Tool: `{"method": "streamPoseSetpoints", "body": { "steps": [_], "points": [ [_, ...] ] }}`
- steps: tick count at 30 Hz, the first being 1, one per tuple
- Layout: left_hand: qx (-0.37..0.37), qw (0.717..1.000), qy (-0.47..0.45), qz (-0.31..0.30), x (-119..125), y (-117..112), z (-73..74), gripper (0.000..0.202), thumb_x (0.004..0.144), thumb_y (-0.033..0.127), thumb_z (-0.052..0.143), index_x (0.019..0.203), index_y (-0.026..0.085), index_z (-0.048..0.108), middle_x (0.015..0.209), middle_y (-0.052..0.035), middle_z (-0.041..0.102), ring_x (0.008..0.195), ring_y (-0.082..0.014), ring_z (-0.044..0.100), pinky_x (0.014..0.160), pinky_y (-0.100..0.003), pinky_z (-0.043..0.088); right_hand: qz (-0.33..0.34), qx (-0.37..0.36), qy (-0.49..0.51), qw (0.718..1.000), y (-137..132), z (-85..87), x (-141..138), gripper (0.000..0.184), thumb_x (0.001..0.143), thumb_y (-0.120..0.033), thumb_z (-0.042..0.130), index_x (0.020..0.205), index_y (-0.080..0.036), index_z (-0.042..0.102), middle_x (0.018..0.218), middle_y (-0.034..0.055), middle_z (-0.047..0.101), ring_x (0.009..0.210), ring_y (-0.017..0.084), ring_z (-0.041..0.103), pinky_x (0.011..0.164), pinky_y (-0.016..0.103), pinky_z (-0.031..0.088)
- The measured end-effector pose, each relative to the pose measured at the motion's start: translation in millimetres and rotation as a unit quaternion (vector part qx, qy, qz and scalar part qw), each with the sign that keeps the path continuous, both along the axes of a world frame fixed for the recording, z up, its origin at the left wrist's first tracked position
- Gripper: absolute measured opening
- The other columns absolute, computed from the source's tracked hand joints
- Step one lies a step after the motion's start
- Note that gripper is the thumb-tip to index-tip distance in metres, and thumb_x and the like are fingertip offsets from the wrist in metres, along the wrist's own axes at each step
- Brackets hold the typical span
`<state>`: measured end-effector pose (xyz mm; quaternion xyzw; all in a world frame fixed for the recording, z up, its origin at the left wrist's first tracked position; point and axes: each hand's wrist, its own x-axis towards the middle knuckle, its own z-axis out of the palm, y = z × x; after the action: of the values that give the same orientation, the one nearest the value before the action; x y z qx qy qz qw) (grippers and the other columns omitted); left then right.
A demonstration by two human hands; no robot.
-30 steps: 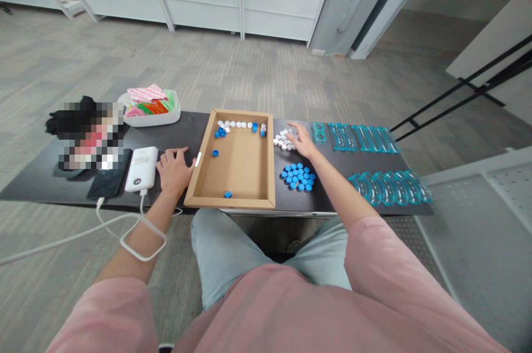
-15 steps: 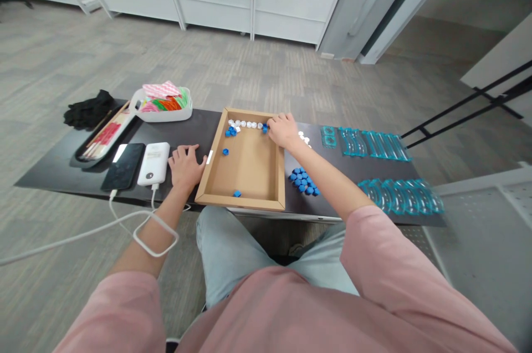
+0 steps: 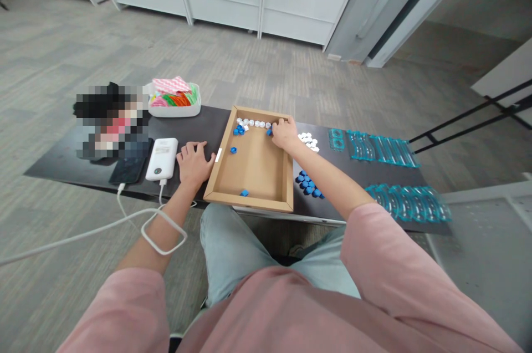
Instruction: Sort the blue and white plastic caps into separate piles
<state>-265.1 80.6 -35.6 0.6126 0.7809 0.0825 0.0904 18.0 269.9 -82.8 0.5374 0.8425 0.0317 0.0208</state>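
Observation:
A shallow cardboard tray (image 3: 250, 199) lies on the black table (image 3: 62, 162) in front of me. A row of white hexagon pieces (image 3: 251, 122) runs along its far wall, with blue pieces (image 3: 239, 129) at the far left corner and single blue ones (image 3: 244, 193) on the floor. My right hand (image 3: 283, 132) is inside the tray's far right corner, fingers curled down at the end of the row; what they hold is hidden. My left hand (image 3: 193, 160) rests flat on the table against the tray's left wall. Loose white pieces (image 3: 308, 140) and blue pieces (image 3: 308, 183) lie right of the tray.
A white power bank (image 3: 162, 158) with a cable and a dark phone (image 3: 127, 169) lie left of my left hand. A white bin of coloured packets (image 3: 174, 100) stands at the back left. Rows of clear turquoise curved parts (image 3: 380, 146) fill the table's right side.
My right hand left the white pile right of the tray and moved left into the tray's far right corner. My left hand stayed put. The camera view shifted slightly.

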Motion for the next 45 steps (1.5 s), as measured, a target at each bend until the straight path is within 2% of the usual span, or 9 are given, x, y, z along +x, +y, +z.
{"method": "streamPoseSetpoints", "body": {
  "steps": [9, 15, 18, 22, 28, 31, 38, 41, 45],
  "points": [
    [0.035, 0.999, 0.013, -0.014, -4.6, -0.5, -9.4, 0.065, 0.106, 0.04, 0.042, 0.164, 0.017, 0.058, 0.158, -0.0229, 0.057, 0.144, -0.0421, 0.05, 0.116, -0.056, 0.041, 0.019, -0.051, -0.026, 0.998, -13.7, 15.2, -8.1, 0.043, 0.098, -0.02, 0.058, 0.136, -0.011, 0.078, 0.137, 0.0276, 0.074, 0.122, 0.041, 0.071, 0.117, 0.06, 0.038],
    [0.037, 0.999, 0.022, -0.021, -7.1, -0.3, -9.9, 0.067, 0.111, 0.044, 0.032, 0.162, 0.011, 0.058, 0.156, -0.0254, 0.057, 0.142, -0.0428, 0.05, 0.116, -0.054, 0.042, 0.184, -0.202, 0.093, 0.958, -32.2, 29.9, -6.2, 0.043, 0.092, -0.006, 0.063, 0.128, -0.021, 0.08, 0.13, 0.0079, 0.083, 0.116, 0.028, 0.076, 0.104, 0.04, 0.053],
    [0.032, 0.999, 0.012, -0.043, -10.4, -1.7, -7.9, 0.07, 0.111, 0.046, 0.029, 0.164, 0.009, 0.056, 0.157, -0.0283, 0.055, 0.142, -0.0443, 0.05, 0.116, -0.056, 0.041, 0.221, -0.238, 0.167, 0.931, -38.3, 29.7, -0.6, 0.046, 0.088, 0.001, 0.057, 0.124, -0.017, 0.08, 0.123, 0.0067, 0.084, 0.105, 0.022, 0.077, 0.095, 0.033, 0.056],
    [0.035, 0.998, 0.003, -0.049, -11.4, -3.2, -5.6, 0.07, 0.111, 0.047, 0.03, 0.164, 0.008, 0.055, 0.157, -0.0301, 0.055, 0.142, -0.0454, 0.05, 0.115, -0.058, 0.041, 0.191, -0.186, 0.2, 0.943, -44.7, 34.2, 9.0, 0.045, 0.093, -0.003, 0.056, 0.131, -0.015, 0.079, 0.126, 0.0113, 0.082, 0.107, 0.025, 0.075, 0.097, 0.036, 0.055],
    [0.033, 0.999, 0.003, -0.04, -7.4, -2.6, -5.2, 0.068, 0.111, 0.045, 0.033, 0.164, 0.009, 0.056, 0.158, -0.0286, 0.054, 0.144, -0.0445, 0.049, 0.116, -0.058, 0.039, 0.156, -0.127, 0.065, 0.977, -57.6, 41.1, 6.9, 0.034, 0.101, -0.035, 0.074, 0.131, -0.019, 0.079, 0.135, 0.0164, 0.079, 0.132, 0.037, 0.067, 0.111, 0.048, 0.043],
    [0.029, 0.999, 0.012, -0.038, -6.4, -2.5, -4.9, 0.067, 0.113, 0.044, 0.031, 0.163, 0.007, 0.055, 0.158, -0.0289, 0.053, 0.145, -0.0437, 0.048, 0.118, -0.057, 0.039, 0.172, -0.134, 0.022, 0.976, -70.3, 37.8, -6.0, 0.026, 0.102, -0.025, 0.07, 0.126, -0.019, 0.081, 0.131, 0.0148, 0.081, 0.124, 0.034, 0.072, 0.111, 0.047, 0.043],
    [0.019, 0.999, 0.036, -0.027, -3.4, -1.3, -6.1, 0.064, 0.112, 0.041, 0.036, 0.164, 0.009, 0.055, 0.157, -0.0274, 0.054, 0.144, -0.0439, 0.049, 0.119, -0.055, 0.04, 0.352, -0.211, 0.161, 0.898, -114.2, 48.9, -6.7, 0.03, 0.112, -0.026, 0.057, 0.129, -0.024, 0.081, 0.129, 0.0087, 0.077, 0.116, 0.023, 0.072, 0.107, 0.036, 0.052],
    [0.019, 0.999, 0.047, -0.018, -2.7, -0.8, -7.5, 0.063, 0.111, 0.04, 0.04, 0.164, 0.012, 0.055, 0.157, -0.0268, 0.054, 0.144, -0.0438, 0.049, 0.119, -0.055, 0.042, 0.319, -0.192, 0.266, 0.889, -117.9, 57.0, 28.2, 0.03, 0.113, -0.033, 0.055, 0.124, -0.023, 0.081, 0.119, 0.0099, 0.076, 0.101, 0.023, 0.072, 0.098, 0.037, 0.056],
    [0.019, 0.998, 0.05, -0.03, -1.7, -1.1, -5.8, 0.063, 0.112, 0.04, 0.037, 0.164, 0.009, 0.055, 0.155, -0.029, 0.054, 0.144, -0.0445, 0.051, 0.118, -0.057, 0.043, 0.118, -0.104, 0.413, 0.897, -104.7, 45.0, 106.2, 0.026, 0.106, -0.045, 0.065, 0.109, -0.023, 0.077, 0.106, 0.0091, 0.077, 0.093, 0.025, 0.071, 0.09, 0.04, 0.059]
  ]
}}
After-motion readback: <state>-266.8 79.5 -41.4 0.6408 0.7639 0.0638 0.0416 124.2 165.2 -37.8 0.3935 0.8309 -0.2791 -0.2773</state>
